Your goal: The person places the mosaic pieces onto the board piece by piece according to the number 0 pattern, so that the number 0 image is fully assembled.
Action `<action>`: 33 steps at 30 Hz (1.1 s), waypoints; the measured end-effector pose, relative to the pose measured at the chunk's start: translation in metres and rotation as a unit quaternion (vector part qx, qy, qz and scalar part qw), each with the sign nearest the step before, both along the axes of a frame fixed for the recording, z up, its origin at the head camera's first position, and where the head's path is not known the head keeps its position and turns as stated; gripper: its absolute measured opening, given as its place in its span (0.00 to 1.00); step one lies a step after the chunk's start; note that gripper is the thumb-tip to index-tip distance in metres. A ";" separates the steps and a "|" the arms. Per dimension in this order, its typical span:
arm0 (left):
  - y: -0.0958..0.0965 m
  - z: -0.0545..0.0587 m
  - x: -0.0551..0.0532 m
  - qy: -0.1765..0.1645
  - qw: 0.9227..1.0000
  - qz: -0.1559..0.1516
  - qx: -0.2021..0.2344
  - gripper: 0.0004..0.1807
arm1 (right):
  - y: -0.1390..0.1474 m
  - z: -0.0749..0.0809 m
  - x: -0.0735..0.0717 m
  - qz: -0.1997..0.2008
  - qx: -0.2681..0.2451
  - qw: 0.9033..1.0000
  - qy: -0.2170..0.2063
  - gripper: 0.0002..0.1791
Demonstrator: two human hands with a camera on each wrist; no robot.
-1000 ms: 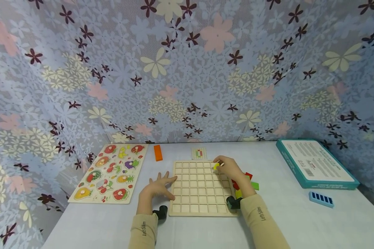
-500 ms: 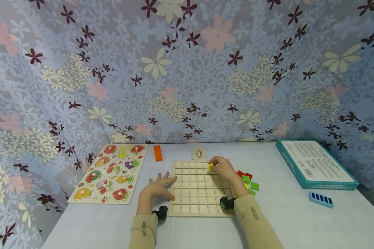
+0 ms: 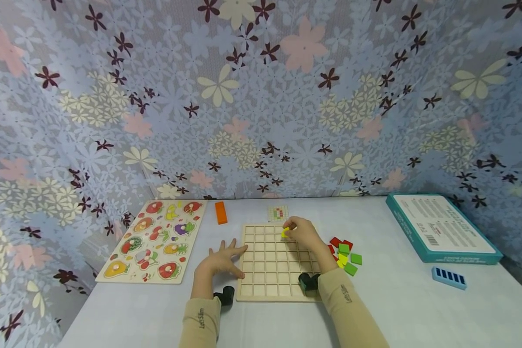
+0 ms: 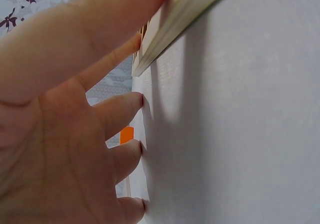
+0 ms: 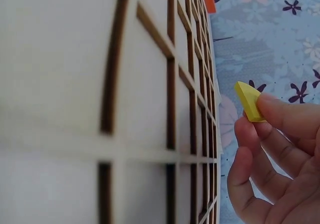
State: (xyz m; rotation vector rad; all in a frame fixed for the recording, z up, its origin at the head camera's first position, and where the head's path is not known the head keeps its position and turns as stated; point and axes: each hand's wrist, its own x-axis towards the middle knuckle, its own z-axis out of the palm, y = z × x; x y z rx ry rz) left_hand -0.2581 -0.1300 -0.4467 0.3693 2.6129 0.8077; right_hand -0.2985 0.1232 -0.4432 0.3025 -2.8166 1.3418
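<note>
A wooden grid board (image 3: 269, 266) lies in the middle of the table, its square cells bare where they show. Over its top rows, my right hand (image 3: 303, 234) pinches a yellow tile (image 5: 250, 101) between thumb and fingers. In the right wrist view the tile is tilted and held off the grid. My left hand (image 3: 219, 261) is spread at the board's left edge, with thumb and forefinger touching it. The other left fingertips rest on the tabletop in the left wrist view. A small pattern card (image 3: 278, 213) lies behind the board.
Loose red, green and yellow tiles (image 3: 343, 248) lie right of the board. A fruit puzzle board (image 3: 156, 237) and an orange block (image 3: 221, 213) are on the left. On the right are a teal box (image 3: 443, 227) and a blue slotted piece (image 3: 449, 278).
My right hand has moved left along the top of the board with the yellow tile, uncovering more of the loose tiles. My left hand has stayed in place.
</note>
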 end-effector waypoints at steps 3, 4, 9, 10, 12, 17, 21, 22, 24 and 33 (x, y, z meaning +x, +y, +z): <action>0.000 0.001 0.000 0.002 1.000 -0.001 -0.002 0.45 | -0.003 0.000 -0.001 0.004 0.004 1.000 0.010 0.08; 0.000 0.001 0.000 0.003 1.000 -0.002 -0.003 0.45 | -0.004 0.001 -0.002 0.005 0.002 1.000 0.011 0.07; 0.000 0.000 0.000 0.003 1.000 -0.002 0.001 0.45 | -0.010 0.001 -0.003 0.008 -0.008 1.000 0.007 0.07; 0.000 -0.001 0.000 0.003 1.000 -0.002 0.003 0.45 | -0.011 0.001 -0.003 0.006 -0.010 1.000 0.003 0.06; 0.000 -0.002 0.000 0.002 1.000 -0.001 0.004 0.45 | -0.014 0.001 -0.003 0.006 -0.011 1.000 0.002 0.06; 0.000 -0.002 0.000 -0.001 1.000 0.000 0.001 0.45 | -0.019 0.000 -0.003 0.007 -0.014 1.000 -0.006 0.07; 0.000 -0.002 0.000 -0.001 1.000 -0.001 0.001 0.45 | -0.022 0.001 -0.002 0.010 -0.010 1.000 -0.012 0.09; 0.000 -0.002 0.000 -0.001 1.000 -0.002 0.001 0.45 | -0.023 0.001 -0.002 0.012 -0.006 1.000 -0.011 0.09; 0.000 -0.003 0.000 -0.001 1.000 -0.003 0.000 0.45 | -0.025 0.001 -0.003 0.016 0.001 1.000 -0.008 0.09; -0.001 -0.004 -0.003 -0.001 1.000 -0.002 -0.006 0.45 | -0.031 -0.003 -0.010 0.026 0.019 0.999 -0.008 0.07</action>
